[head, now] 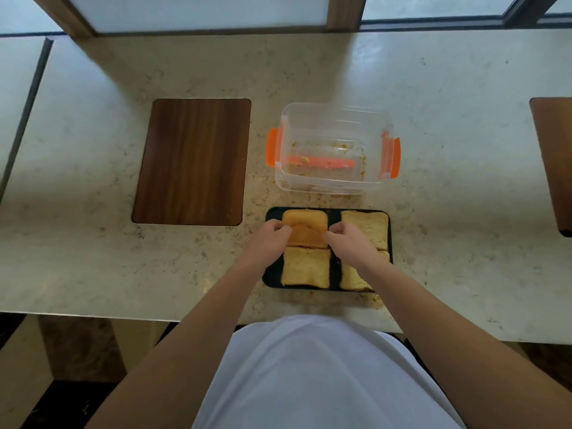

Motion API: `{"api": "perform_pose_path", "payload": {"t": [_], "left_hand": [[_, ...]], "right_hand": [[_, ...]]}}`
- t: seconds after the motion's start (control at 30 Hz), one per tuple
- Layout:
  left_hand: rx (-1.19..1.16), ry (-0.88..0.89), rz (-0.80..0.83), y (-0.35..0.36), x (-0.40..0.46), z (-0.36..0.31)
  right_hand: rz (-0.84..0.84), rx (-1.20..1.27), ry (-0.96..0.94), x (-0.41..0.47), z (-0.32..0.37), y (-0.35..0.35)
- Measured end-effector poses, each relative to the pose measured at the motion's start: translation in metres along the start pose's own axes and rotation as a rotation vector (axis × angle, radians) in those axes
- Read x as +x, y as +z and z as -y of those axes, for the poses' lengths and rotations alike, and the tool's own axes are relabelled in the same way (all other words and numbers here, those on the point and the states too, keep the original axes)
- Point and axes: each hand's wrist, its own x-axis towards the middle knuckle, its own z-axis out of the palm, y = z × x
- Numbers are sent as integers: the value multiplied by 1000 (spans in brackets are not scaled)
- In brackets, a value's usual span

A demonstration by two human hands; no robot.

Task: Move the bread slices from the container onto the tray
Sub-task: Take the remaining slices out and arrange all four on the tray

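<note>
A black tray [390, 243] lies on the counter near me with several bread slices on it. The browner slice [306, 226] sits at the tray's far left corner. My left hand [269, 238] pinches its left edge and my right hand [348, 239] pinches its right edge. A pale slice [366, 227] lies at the far right, another slice [306, 267] at the near left, and my right forearm partly hides the near right slice [349, 278]. The clear container [332, 147] with orange clips stands just beyond the tray and holds only crumbs.
A dark wooden board [192, 162] is set into the marble counter [464, 181] left of the container. Another wooden board [554, 162] shows at the right edge. Crumbs lie scattered around the tray. A window frame runs along the back.
</note>
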Motion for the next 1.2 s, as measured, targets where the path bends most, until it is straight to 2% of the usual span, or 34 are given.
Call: {"api": "perform_pose_path", "payload": {"t": [0.7, 0.83, 1.2], "left_hand": [[-106, -96, 34, 10, 3, -1], [-121, -72, 24, 12, 0, -3], [-90, -76, 23, 15, 1, -7]], "right_hand": [[67, -45, 79, -1, 6, 13], [59, -70, 73, -5, 4, 14], [117, 6, 118, -10, 13, 11]]}}
